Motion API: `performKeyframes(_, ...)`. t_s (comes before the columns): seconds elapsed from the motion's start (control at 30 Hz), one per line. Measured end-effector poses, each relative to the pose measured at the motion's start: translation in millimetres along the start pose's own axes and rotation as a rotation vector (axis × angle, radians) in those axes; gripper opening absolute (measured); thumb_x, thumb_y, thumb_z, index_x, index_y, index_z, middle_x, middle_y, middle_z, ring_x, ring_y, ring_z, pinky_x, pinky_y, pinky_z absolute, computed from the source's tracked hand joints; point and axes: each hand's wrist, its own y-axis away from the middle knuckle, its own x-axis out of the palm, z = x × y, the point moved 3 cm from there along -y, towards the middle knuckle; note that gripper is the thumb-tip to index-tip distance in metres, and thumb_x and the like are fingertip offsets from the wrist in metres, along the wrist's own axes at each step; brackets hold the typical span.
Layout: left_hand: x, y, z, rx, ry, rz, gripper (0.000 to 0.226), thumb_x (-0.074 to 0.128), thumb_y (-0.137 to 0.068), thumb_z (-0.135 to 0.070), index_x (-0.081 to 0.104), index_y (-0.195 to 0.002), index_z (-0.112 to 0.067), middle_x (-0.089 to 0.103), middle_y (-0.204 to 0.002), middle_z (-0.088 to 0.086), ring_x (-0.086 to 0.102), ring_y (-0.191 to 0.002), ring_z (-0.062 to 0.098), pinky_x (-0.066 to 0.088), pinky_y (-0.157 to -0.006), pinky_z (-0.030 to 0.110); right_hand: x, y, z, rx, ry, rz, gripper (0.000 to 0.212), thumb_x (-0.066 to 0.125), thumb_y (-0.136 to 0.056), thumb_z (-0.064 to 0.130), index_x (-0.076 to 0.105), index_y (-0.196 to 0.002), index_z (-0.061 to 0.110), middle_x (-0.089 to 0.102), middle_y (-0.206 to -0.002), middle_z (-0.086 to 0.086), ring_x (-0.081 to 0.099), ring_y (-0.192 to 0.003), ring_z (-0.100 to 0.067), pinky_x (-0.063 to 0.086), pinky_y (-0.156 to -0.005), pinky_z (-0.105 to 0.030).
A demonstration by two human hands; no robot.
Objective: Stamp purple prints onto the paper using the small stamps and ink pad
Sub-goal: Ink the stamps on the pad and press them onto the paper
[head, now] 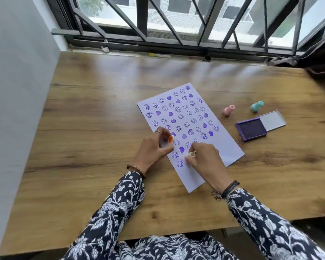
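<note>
Paper (214,139) lies slantwise on the wooden table (94,113), its surface covered with rows of purple smiley faces and hearts, the near end partly bare. Both hands work over the near half of the sheet. The left hand (154,149) pinches a small orange stamp (170,139) between thumb and fingers, tilted so its face shows sideways, just above the sheet's left edge. The right hand (204,158) is closed around a small white stamp (190,155), held low over the paper near a heart print; whether it touches the sheet cannot be told through the blur. The hands are near each other but apart. To the right of the paper, well clear of the hands, an ink pad (251,129) sits open with its clear lid (272,120) folded back beside it. A pink stamp (228,110) and a teal stamp (256,106) lie on the table just beyond the pad. Both arms wear dark floral sleeves (120,203).
</note>
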Motion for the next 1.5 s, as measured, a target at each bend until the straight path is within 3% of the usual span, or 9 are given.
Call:
performKeyframes(0.1,0,-1,0,0.003,0.002,-0.001,0.015,0.067,-0.078,-0.019,0.055,-0.087,-0.017,0.067,-0.081,-0.001,0.062,-0.072,0.011,0.046,-0.065,0.013,1,-1,0,-0.014,0.031,0.02,0.014,0.057,-0.083,0.017,0.057,-0.091,0.005,0.066,-0.092,-0.017,0.058,-0.089,-0.034,0.036,-0.068,-0.032)
performKeyframes(0.23,-1,0,-4,-0.01,0.027,0.016,0.014,0.067,-0.079,-0.017,0.056,-0.088,-0.013,0.069,-0.084,0.005,0.064,-0.076,0.019,0.052,-0.074,0.029,1,4,-2,0.024,-0.034,-0.02,0.011,0.059,-0.08,0.016,0.059,-0.086,0.006,0.066,-0.084,-0.013,0.06,-0.082,-0.031,0.036,-0.064,-0.03)
performKeyframes(0.33,-5,1,-9,-0.041,0.101,0.033,0.013,0.067,-0.079,-0.013,0.056,-0.087,-0.013,0.07,-0.09,0.011,0.067,-0.085,0.023,0.055,-0.08,0.03,-3,11,-17,0.207,-0.396,-0.04,0.01,0.068,-0.076,0.018,0.066,-0.079,0.008,0.066,-0.071,-0.004,0.064,-0.068,-0.021,0.052,-0.062,-0.033)
performKeyframes(0.43,-9,5,-14,-0.077,0.183,0.05,0.015,0.067,-0.079,-0.011,0.056,-0.088,-0.015,0.068,-0.092,0.005,0.066,-0.091,0.015,0.053,-0.083,0.017,-13,21,-37,0.386,-0.874,-0.108,0.019,0.072,-0.078,0.016,0.07,-0.09,0.003,0.07,-0.075,-0.006,0.064,-0.059,-0.011,0.058,-0.054,-0.02)
performKeyframes(0.57,3,11,-32,-0.154,0.284,0.06,0.011,0.068,-0.078,-0.015,0.061,-0.087,-0.017,0.067,-0.087,-0.004,0.063,-0.082,0.005,0.052,-0.081,0.019,-33,26,-45,0.359,-1.216,-0.056,0.011,0.067,-0.082,0.011,0.07,-0.09,0.005,0.073,-0.069,0.004,0.065,-0.063,-0.005,0.057,-0.062,-0.015)
performKeyframes(0.8,48,11,-70,-0.303,0.639,0.13,0.012,0.064,-0.081,-0.007,0.066,-0.078,-0.019,0.07,-0.064,-0.009,0.065,-0.069,0.008,0.055,-0.068,0.015,-62,31,-50,0.154,-1.131,-0.083,0.02,0.071,-0.078,0.012,0.069,-0.097,0.007,0.071,-0.091,-0.009,0.065,-0.077,-0.01,0.055,-0.066,-0.013)
performKeyframes(1.1,86,3,-102,-0.339,0.729,0.094,0.012,0.068,-0.076,-0.013,0.07,-0.087,-0.01,0.072,-0.082,0.006,0.068,-0.081,0.016,0.056,-0.074,0.016,-88,26,-88,0.085,-1.051,-0.116,0.018,0.076,-0.072,0.024,0.072,-0.09,0.018,0.077,-0.087,-0.003,0.071,-0.081,-0.012,0.057,-0.084,-0.035)
performKeyframes(1.33,115,-8,-121,-0.349,0.702,0.104,0.009,0.067,-0.077,-0.008,0.071,-0.084,-0.01,0.073,-0.076,0.003,0.068,-0.078,0.015,0.057,-0.076,0.018,-104,21,-123,0.03,-1.095,-0.125,0.012,0.077,-0.07,0.022,0.073,-0.082,0.02,0.076,-0.079,0.001,0.069,-0.079,-0.009,0.057,-0.078,-0.027)
performKeyframes(1.5,135,-19,-124,-0.359,0.695,0.085,0.017,0.066,-0.077,-0.008,0.068,-0.092,0.0,0.071,-0.084,0.011,0.069,-0.081,0.018,0.057,-0.079,0.02,-110,9,-143,0.033,-1.114,-0.1,0.015,0.079,-0.069,0.02,0.075,-0.082,0.012,0.077,-0.08,-0.009,0.068,-0.076,-0.01,0.058,-0.072,-0.023)
